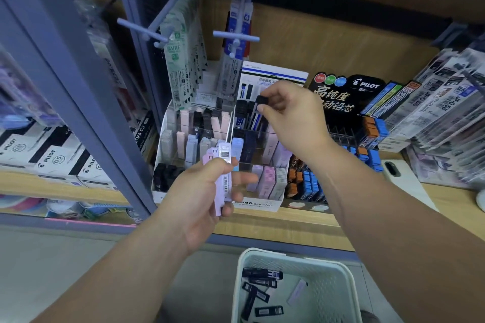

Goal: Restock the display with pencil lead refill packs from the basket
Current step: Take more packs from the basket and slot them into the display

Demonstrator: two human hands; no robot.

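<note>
basket (237, 286) below, left hand (199, 199) grips pastel packs (223, 181), right hand (294, 113) pinches black pack (261, 100).

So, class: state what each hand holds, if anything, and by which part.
Left hand grips a bunch of pastel refill packs round their lower halves. Right hand pinches a black refill pack near its upper end.

Head-worn view, down onto nearby display (258, 204)
</note>
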